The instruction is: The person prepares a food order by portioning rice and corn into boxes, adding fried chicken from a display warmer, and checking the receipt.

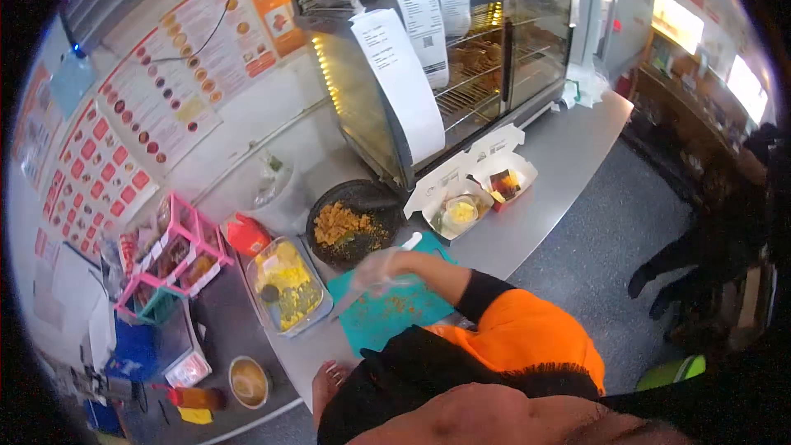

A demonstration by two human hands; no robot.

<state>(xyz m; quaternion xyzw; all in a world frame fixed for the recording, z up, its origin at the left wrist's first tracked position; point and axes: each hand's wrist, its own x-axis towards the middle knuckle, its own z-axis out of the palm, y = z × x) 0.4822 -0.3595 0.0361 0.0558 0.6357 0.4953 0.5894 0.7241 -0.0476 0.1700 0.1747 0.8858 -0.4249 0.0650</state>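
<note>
My right hand (378,269), in a clear plastic glove, grips a knife with a white handle (412,241). Its blade (347,305) points down and left over the left edge of a teal cutting board (405,318). Brown crumbs are scattered on the board. Low in the view, my left hand (332,378) is at the counter's near edge; whether it holds anything is unclear. Just behind the board sits a dark stone mortar (386,204) containing crumbled golden-brown food. Left of the board is a clear tray (318,315) with yellow food and a dark round piece.
Two opened paper boxes (426,198) (524,170) with food stand before a glass heated display cabinet (395,93). At left are pink baskets (201,222) of packets, a red bag (246,233), a sauce bottle (201,398) and a round tub (249,382). A dark-gloved hand (655,269) appears at right.
</note>
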